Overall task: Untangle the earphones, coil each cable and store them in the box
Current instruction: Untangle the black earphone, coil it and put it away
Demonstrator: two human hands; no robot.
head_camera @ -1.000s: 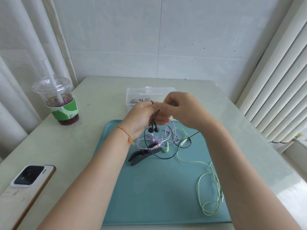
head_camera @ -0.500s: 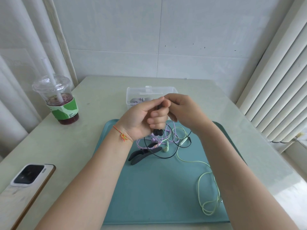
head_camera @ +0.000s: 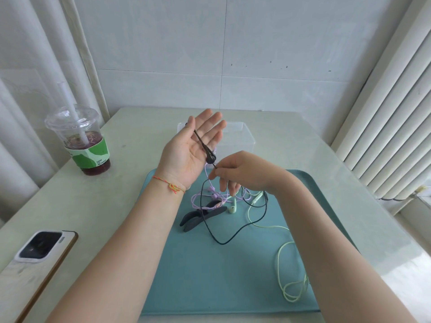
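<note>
My left hand (head_camera: 190,150) is raised palm up with straight fingers, and the black earphones (head_camera: 208,153) lie across its palm, buds near the heel. My right hand (head_camera: 238,174) pinches the black cable just below the buds. The black cable (head_camera: 233,237) loops down over the teal tray (head_camera: 210,276). Purple earphones (head_camera: 211,195) and green earphones (head_camera: 283,271) lie tangled on the tray, the green cable trailing to the front right. A clear plastic box (head_camera: 242,138) stands behind my hands, partly hidden by them.
A dark grey clip (head_camera: 201,216) lies on the tray under the cables. A lidded drink cup with a straw (head_camera: 81,138) stands at the left. A phone (head_camera: 40,248) lies near the table's front left edge. Blinds hang at the right.
My left hand has opened flat and risen, leaving the black earphones across its palm. My right hand has dropped away from it and now pinches the cable lower down.
</note>
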